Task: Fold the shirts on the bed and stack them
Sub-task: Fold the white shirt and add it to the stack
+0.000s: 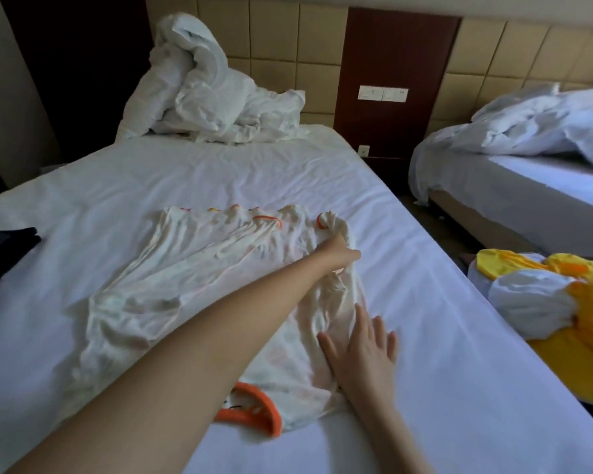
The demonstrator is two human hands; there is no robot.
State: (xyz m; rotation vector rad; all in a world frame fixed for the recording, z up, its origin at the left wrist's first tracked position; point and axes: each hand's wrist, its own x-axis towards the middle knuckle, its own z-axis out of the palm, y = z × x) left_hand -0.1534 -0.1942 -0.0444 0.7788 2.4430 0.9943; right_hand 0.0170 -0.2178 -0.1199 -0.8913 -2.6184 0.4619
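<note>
Head view: left hand [339, 255] gripped the crumpled white orange-trimmed fabric shirt [185, 268]; right hand [360, 347], just nearer, pressed it flat, fingers spread.

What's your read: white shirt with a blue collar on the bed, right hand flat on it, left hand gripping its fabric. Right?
Collar is orange, not blue, per the head view. Rest holds: white shirt on the bed, right hand flat on it, left hand gripping its fabric.

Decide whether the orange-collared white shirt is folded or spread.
Spread: the white shirt lies open and wrinkled on the bed, one edge bunched in the left hand.
</note>
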